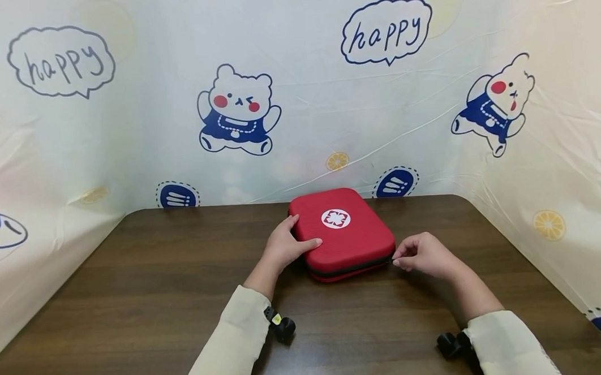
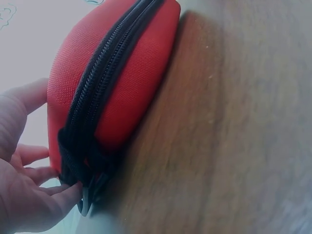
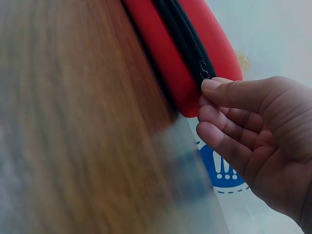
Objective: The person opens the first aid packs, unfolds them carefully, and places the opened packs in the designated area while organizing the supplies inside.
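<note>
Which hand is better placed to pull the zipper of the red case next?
Probably the right hand: it pinches the zipper pull at the near right corner of the red case. The left hand holds the left side, its thumb on top, so it seems better for steadying.

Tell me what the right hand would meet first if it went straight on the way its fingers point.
The red case, at its near right corner. The right hand points toward it and pinches what looks like the zipper pull there; any gap seems slight, though depth is hard to judge.
</note>
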`<action>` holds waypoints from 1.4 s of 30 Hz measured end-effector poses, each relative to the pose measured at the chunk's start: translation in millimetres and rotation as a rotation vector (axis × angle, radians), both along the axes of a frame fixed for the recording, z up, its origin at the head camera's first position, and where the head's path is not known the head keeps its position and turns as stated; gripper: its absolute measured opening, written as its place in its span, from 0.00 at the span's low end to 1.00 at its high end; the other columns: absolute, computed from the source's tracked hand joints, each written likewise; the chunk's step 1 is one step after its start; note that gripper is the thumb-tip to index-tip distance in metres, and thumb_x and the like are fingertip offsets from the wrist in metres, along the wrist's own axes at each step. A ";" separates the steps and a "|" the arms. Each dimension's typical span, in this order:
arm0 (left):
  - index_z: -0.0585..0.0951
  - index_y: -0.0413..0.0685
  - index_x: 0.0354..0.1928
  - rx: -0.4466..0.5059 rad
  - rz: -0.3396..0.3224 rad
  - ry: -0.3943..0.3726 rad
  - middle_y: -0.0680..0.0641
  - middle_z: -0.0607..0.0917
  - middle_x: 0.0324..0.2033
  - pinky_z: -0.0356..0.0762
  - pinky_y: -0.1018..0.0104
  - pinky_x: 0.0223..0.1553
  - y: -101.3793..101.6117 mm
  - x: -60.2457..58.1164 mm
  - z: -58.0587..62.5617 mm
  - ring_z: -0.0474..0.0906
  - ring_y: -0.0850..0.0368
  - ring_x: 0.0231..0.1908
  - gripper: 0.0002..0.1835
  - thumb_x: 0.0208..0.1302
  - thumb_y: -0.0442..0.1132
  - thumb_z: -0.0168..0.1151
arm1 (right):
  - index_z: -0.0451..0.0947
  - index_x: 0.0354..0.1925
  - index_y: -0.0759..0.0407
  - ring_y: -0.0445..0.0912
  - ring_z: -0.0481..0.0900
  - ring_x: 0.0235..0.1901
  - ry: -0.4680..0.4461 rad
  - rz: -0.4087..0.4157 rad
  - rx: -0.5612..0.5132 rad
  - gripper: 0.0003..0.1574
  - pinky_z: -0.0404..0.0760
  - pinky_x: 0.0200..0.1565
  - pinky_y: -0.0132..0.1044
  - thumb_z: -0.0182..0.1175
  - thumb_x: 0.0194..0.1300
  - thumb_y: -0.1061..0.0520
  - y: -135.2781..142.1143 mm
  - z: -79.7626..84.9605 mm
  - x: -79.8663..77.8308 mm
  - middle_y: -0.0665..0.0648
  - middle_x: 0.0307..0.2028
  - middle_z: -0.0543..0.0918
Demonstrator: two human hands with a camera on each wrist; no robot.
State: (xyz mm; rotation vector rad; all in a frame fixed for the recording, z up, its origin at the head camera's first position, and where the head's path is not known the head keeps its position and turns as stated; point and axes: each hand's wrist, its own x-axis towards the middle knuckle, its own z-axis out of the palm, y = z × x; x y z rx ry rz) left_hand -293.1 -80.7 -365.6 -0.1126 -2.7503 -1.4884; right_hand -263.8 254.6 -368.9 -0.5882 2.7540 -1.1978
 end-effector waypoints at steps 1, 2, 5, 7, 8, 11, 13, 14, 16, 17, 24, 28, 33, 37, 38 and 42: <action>0.62 0.46 0.73 0.005 -0.003 -0.005 0.42 0.67 0.68 0.77 0.47 0.53 0.1 -0.4 0.1 0.64 0.43 0.65 0.51 0.49 0.49 0.76 | 0.84 0.30 0.62 0.47 0.79 0.25 0.003 -0.003 0.003 0.03 0.82 0.29 0.37 0.69 0.58 0.63 1.7 -0.1 -0.3 0.53 0.24 0.82; 0.62 0.46 0.73 0.009 -0.006 -0.009 0.42 0.67 0.68 0.77 0.47 0.53 0.0 -0.7 0.4 0.64 0.43 0.65 0.50 0.49 0.48 0.76 | 0.84 0.30 0.62 0.47 0.78 0.25 0.007 -0.008 0.005 0.03 0.81 0.28 0.37 0.69 0.58 0.63 3.3 0.0 -0.5 0.53 0.24 0.82; 0.62 0.45 0.73 0.014 -0.022 -0.013 0.41 0.67 0.68 0.77 0.47 0.54 -0.8 -1.0 1.7 0.63 0.43 0.65 0.50 0.49 0.47 0.76 | 0.84 0.30 0.62 0.46 0.77 0.25 0.017 -0.031 0.013 0.03 0.80 0.27 0.37 0.70 0.57 0.63 7.7 0.2 -1.3 0.52 0.23 0.81; 0.62 0.45 0.73 0.015 -0.031 -0.017 0.41 0.67 0.68 0.76 0.47 0.55 -1.3 -1.1 1.9 0.63 0.43 0.65 0.49 0.50 0.47 0.75 | 0.84 0.30 0.62 0.46 0.77 0.25 0.020 -0.038 0.020 0.03 0.80 0.27 0.38 0.70 0.57 0.63 10.1 0.3 -1.8 0.52 0.23 0.81; 0.61 0.45 0.73 0.014 -0.036 -0.018 0.41 0.66 0.68 0.76 0.47 0.55 -1.4 -0.9 2.3 0.63 0.43 0.66 0.49 0.50 0.47 0.75 | 0.84 0.30 0.61 0.46 0.77 0.25 0.025 -0.046 0.028 0.03 0.80 0.27 0.37 0.70 0.57 0.62 10.8 0.3 -2.1 0.52 0.23 0.81; 0.61 0.46 0.74 0.024 -0.048 -0.029 0.41 0.66 0.69 0.76 0.48 0.55 -1.6 -0.3 3.0 0.62 0.43 0.66 0.49 0.51 0.46 0.75 | 0.85 0.31 0.59 0.46 0.76 0.25 0.041 -0.079 0.051 0.02 0.80 0.27 0.38 0.70 0.57 0.62 13.8 0.3 -3.2 0.52 0.24 0.81; 0.60 0.46 0.74 0.033 -0.058 -0.036 0.41 0.65 0.69 0.76 0.48 0.55 -1.8 -0.2 3.3 0.61 0.43 0.67 0.49 0.51 0.46 0.75 | 0.85 0.31 0.59 0.47 0.76 0.25 0.057 -0.110 0.066 0.02 0.79 0.28 0.38 0.70 0.58 0.61 15.3 0.2 -3.9 0.52 0.24 0.81; 0.60 0.47 0.74 0.038 -0.065 -0.040 0.41 0.65 0.69 0.76 0.48 0.55 -1.9 -0.1 3.6 0.60 0.43 0.67 0.49 0.51 0.45 0.75 | 0.85 0.31 0.59 0.47 0.75 0.25 0.071 -0.128 0.070 0.02 0.79 0.27 0.37 0.70 0.57 0.61 15.7 0.0 -4.2 0.52 0.24 0.81; 0.60 0.48 0.74 0.047 -0.081 -0.050 0.41 0.64 0.70 0.77 0.48 0.54 -2.5 0.1 4.0 0.60 0.43 0.67 0.49 0.51 0.45 0.75 | 0.85 0.30 0.59 0.46 0.75 0.26 0.118 -0.142 0.080 0.02 0.79 0.28 0.37 0.70 0.58 0.61 16.1 -0.7 -4.9 0.51 0.24 0.81; 0.60 0.49 0.74 0.049 -0.091 -0.059 0.41 0.64 0.70 0.77 0.49 0.53 -2.7 0.2 4.2 0.59 0.43 0.68 0.49 0.51 0.45 0.75 | 0.85 0.30 0.59 0.46 0.75 0.26 0.149 -0.146 0.086 0.02 0.78 0.28 0.36 0.70 0.58 0.61 16.1 -1.4 -5.4 0.51 0.25 0.82; 0.60 0.53 0.75 0.110 -0.148 -0.095 0.44 0.60 0.72 0.79 0.50 0.52 -3.5 0.5 4.1 0.57 0.43 0.69 0.50 0.50 0.43 0.75 | 0.86 0.28 0.60 0.45 0.76 0.28 0.267 -0.184 0.090 0.02 0.78 0.30 0.33 0.71 0.56 0.63 14.8 -4.8 -7.0 0.49 0.25 0.83; 0.60 0.52 0.75 0.123 -0.153 -0.090 0.45 0.59 0.73 0.78 0.50 0.54 -2.9 -0.9 2.8 0.56 0.44 0.69 0.50 0.51 0.43 0.75 | 0.85 0.29 0.61 0.44 0.77 0.28 0.257 -0.177 0.074 0.02 0.78 0.31 0.33 0.70 0.56 0.64 14.5 -5.8 -7.0 0.50 0.26 0.84; 0.62 0.50 0.74 0.114 -0.122 -0.068 0.43 0.64 0.70 0.77 0.50 0.55 -1.8 -0.9 1.4 0.59 0.43 0.68 0.47 0.52 0.44 0.74 | 0.85 0.35 0.64 0.47 0.81 0.32 0.265 -0.166 0.045 0.04 0.83 0.36 0.38 0.68 0.58 0.65 12.8 -4.5 -7.4 0.55 0.31 0.86; 0.67 0.46 0.70 0.082 -0.069 -0.031 0.41 0.72 0.64 0.77 0.51 0.54 -1.2 0.0 1.8 0.67 0.43 0.62 0.42 0.53 0.45 0.74 | 0.82 0.45 0.67 0.54 0.83 0.39 0.286 -0.185 0.009 0.12 0.83 0.43 0.49 0.66 0.61 0.65 6.7 0.9 -5.3 0.62 0.41 0.85; 0.69 0.46 0.69 0.074 -0.058 -0.025 0.41 0.73 0.62 0.78 0.52 0.53 -1.4 0.2 2.4 0.69 0.44 0.61 0.41 0.53 0.46 0.74 | 0.81 0.47 0.67 0.55 0.83 0.41 0.286 -0.184 -0.008 0.14 0.83 0.45 0.50 0.65 0.62 0.64 4.4 2.8 -4.3 0.63 0.43 0.84; 0.75 0.47 0.64 0.085 -0.053 -0.024 0.41 0.77 0.57 0.81 0.54 0.48 -4.8 0.9 5.9 0.73 0.45 0.56 0.35 0.53 0.45 0.74 | 0.80 0.49 0.66 0.61 0.81 0.47 0.289 -0.126 -0.060 0.18 0.80 0.49 0.54 0.67 0.61 0.62 -8.7 9.5 -0.1 0.65 0.49 0.80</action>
